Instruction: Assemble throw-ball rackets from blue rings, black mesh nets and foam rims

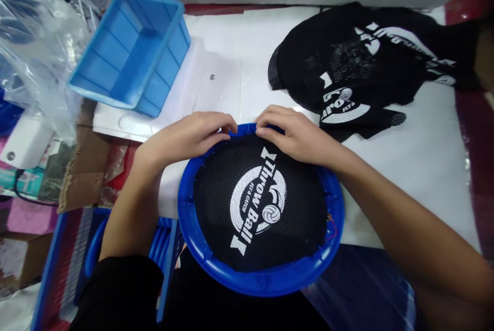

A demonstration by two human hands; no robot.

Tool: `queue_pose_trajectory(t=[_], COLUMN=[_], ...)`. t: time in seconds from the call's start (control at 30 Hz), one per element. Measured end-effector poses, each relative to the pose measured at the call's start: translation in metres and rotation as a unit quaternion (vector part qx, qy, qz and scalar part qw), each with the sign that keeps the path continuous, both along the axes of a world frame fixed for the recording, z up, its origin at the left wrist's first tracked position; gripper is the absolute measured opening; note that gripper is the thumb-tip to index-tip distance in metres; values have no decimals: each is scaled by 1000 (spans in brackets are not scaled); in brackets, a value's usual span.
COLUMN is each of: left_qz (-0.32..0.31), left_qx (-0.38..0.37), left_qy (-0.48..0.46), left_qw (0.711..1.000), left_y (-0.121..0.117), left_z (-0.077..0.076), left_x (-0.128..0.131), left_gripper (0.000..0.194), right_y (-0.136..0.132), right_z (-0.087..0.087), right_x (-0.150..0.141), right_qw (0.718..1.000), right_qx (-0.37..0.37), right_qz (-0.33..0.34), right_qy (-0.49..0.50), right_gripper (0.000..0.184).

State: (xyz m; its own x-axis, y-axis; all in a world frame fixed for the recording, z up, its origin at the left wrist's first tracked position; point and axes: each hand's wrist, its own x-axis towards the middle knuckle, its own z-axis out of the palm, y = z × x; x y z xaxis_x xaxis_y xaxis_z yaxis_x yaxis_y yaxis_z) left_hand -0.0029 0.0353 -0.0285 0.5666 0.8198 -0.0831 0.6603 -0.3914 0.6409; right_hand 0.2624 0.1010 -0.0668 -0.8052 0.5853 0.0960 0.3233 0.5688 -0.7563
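Note:
A round blue plastic ring (266,282) lies tilted at the table's near edge, with black mesh fabric (219,207) printed "Throw Ball" stretched across its inside. My left hand (200,133) pinches the far rim of the ring, thumb and fingertips close together. Just right of it, my right hand (285,130) grips the same rim and the mesh edge with bent fingers. A short stretch of blue rim shows between the two hands. Thin red wires (331,228) stick out at the ring's right side. Exactly what lies under the fingertips is hidden.
Several loose black printed mesh pieces (347,63) are heaped at the back right. A light blue bin (131,58) stands at the back left, and a small metal piece (212,77) lies on the white table. Below left, a blue crate (62,264) holds several blue rings (160,242).

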Motion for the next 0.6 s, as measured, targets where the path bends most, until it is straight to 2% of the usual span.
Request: queue_pose_trajectory(t=[0.23,0.43,0.6], left_qz=[9,6,46], left_qx=[-28,20,50], left_qy=[9,32,33], left_qw=[1000,999,997], left_y=[2,1,-2], left_z=[1,-3,-6], left_x=[1,9,16], left_gripper=[24,25,22], right_y=[1,1,1], right_z=[0,-1,-1], right_x=[-4,-4,-5], right_qw=[1000,1000,999], right_qx=[6,19,25], right_qz=[-11,-15,-25], right_qy=[-9,-13,-15], right_gripper=[18,16,14])
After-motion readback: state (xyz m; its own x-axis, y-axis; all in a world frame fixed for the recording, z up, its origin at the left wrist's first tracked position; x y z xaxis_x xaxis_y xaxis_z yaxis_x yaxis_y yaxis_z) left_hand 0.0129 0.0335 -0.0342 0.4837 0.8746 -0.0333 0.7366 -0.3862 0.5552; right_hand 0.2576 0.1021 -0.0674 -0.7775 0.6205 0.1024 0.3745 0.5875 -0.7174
